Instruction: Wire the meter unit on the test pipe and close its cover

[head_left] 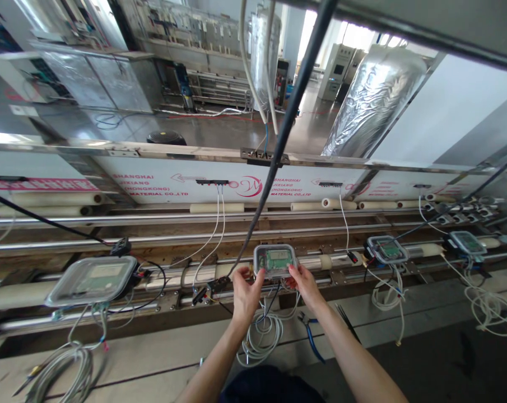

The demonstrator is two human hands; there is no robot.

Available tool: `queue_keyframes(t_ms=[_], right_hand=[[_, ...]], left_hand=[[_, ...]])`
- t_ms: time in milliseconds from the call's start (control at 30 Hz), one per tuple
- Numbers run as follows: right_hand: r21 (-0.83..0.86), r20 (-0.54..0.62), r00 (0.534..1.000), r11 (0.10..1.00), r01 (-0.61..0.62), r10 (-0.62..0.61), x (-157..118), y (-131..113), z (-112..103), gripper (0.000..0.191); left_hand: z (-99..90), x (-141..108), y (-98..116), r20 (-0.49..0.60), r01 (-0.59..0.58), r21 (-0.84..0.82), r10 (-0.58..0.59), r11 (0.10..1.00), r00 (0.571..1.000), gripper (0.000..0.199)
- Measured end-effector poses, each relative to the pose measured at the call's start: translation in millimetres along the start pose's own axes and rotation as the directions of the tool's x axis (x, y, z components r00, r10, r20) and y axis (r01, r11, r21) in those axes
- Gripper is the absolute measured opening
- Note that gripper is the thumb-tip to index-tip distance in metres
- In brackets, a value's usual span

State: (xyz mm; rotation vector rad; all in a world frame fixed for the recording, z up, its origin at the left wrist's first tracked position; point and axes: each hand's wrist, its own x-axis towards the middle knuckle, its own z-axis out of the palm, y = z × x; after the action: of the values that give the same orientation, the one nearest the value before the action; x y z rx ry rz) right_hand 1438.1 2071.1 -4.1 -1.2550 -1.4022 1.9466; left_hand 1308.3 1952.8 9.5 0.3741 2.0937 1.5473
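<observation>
A clear-lidded box with a green circuit board (278,258) sits on the metal rails at the centre, between my two hands. My left hand (246,291) is closed on its lower left corner, thumb on the front edge. At the lower right corner, my right hand (302,282) grips the same box with thumb and fingers. White cables (261,338) hang from the box and lie coiled below it. A black connector (217,284) on a thick black cable (274,168) is just left of my left hand.
Similar boxes stand on the rails at the left (94,280) and right (387,249), with coiled cables below. Blue-handled pliers (313,338) lie on the metal ledge right of the centre coil. Behind the rails runs a printed white panel (152,187).
</observation>
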Motion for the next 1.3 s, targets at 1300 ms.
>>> queue_keyframes(t_ms=[1300], right_hand=[[-0.142,0.055,0.991,0.984,-0.111,0.12,6.1,15.9,-5.6,0.056]], left_hand=[[-2.3,3.6,-4.7,0.379,0.432,-0.425,-0.277,0.796,0.883,0.045]])
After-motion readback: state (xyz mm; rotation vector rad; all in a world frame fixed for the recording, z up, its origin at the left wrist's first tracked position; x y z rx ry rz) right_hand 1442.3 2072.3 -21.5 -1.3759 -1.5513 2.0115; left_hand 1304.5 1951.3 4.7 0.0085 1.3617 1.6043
